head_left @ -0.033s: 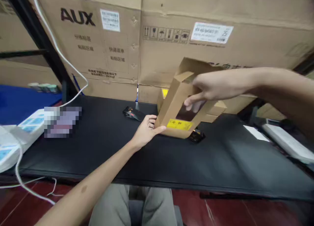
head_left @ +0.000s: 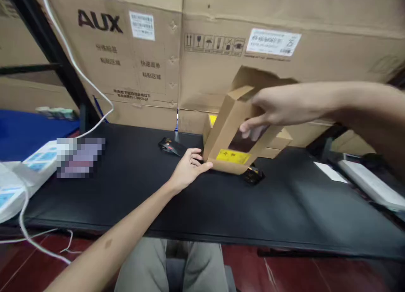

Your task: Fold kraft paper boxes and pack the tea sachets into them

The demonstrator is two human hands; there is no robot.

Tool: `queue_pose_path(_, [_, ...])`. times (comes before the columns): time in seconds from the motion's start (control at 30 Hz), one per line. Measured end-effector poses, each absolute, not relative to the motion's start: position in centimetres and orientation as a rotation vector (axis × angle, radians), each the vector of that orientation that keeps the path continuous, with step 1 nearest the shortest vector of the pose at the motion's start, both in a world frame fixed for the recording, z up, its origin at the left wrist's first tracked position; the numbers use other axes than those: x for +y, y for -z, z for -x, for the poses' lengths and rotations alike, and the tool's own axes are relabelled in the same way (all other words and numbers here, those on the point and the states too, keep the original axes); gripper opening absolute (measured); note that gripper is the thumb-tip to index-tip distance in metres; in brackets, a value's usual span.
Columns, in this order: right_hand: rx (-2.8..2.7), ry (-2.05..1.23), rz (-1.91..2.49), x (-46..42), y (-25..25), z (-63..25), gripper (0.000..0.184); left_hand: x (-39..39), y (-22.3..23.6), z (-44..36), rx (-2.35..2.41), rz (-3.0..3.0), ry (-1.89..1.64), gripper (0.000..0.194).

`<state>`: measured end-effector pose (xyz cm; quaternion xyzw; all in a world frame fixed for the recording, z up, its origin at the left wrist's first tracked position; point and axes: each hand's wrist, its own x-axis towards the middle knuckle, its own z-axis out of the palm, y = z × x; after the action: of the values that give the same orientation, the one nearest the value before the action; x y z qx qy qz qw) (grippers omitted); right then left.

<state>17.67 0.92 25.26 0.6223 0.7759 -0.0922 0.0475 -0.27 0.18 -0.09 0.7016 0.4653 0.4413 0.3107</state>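
Note:
A kraft cardboard box with a long window opening stands tilted on its lower edge on the black table. A yellow label sits below the opening. My right hand grips the box's upper part, with fingers curled over the opening. My left hand is at the box's lower left corner, fingers spread and thumb tip touching the edge. The box hides part of a small carton with a yellow patch behind it.
A black handheld device lies left of the box, and a small black object lies at its lower right. Large AUX cartons form a wall behind the table. White packaging and a white cable are at left, white sheets at right.
The box has tilted and its top flap has risen, with my right hand a little higher. The box's lower corner has shifted slightly right, and my left thumb now rests nearer its edge.

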Motion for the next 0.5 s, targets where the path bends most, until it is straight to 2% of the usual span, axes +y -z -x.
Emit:
queue_pose_path(0.1, [2.459,0.133,-2.031,0.5,-26.1,-17.9,0.017,0.6,0.1,1.4,1.311,-1.917,-1.174,0.046])
queue_pose_path(0.23, [2.608,0.104,-1.912,1.6,-25.4,-19.6,0.02,0.8,-0.5,3.9,1.438,-2.135,-1.119,0.036])
queue_pose_path(0.33, [2.704,-0.031,-1.835,2.3,-25.0,-21.0,0.029,1.0,-0.4,5.7,1.558,-2.272,-1.0,0.046])
queue_pose_path(0.5, [2.59,0.026,-2.121,1.9,-25.5,-21.4,0.032,1.3,0.4,6.5,1.68,-2.404,-0.773,0.051])
